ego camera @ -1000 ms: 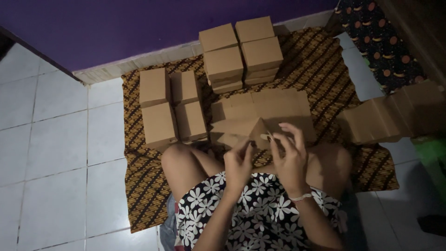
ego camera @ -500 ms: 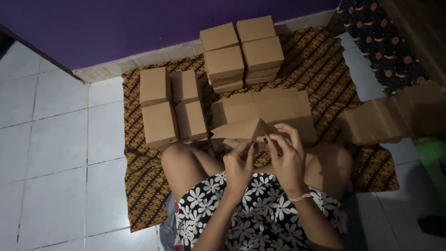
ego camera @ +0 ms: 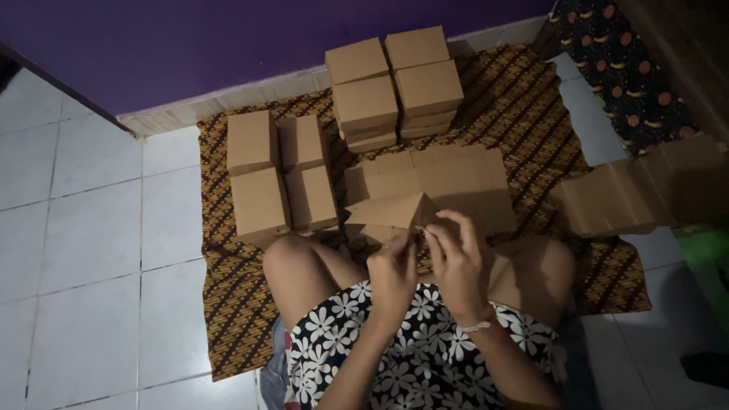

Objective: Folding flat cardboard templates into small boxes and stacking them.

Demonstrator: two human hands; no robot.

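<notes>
Both hands now work at the near corner of a partly folded brown cardboard box (ego camera: 395, 211), which has come up off the flat sheets into a raised, tent-like flap over the person's knees. The left hand (ego camera: 391, 275) pinches its edge from below, and the right hand (ego camera: 456, 262) curls its fingers (ego camera: 443, 228) onto the same corner. Finished boxes (ego camera: 281, 178) stand in rows on the patterned cloth (ego camera: 228, 304), a taller stack (ego camera: 395, 87) by the purple wall (ego camera: 190, 38).

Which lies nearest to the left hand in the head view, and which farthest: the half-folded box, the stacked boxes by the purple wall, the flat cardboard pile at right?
From the left hand:
1. Half-folded box, held just above.
2. Stacked boxes, up by the wall.
3. Flat cardboard pile, far right.
</notes>
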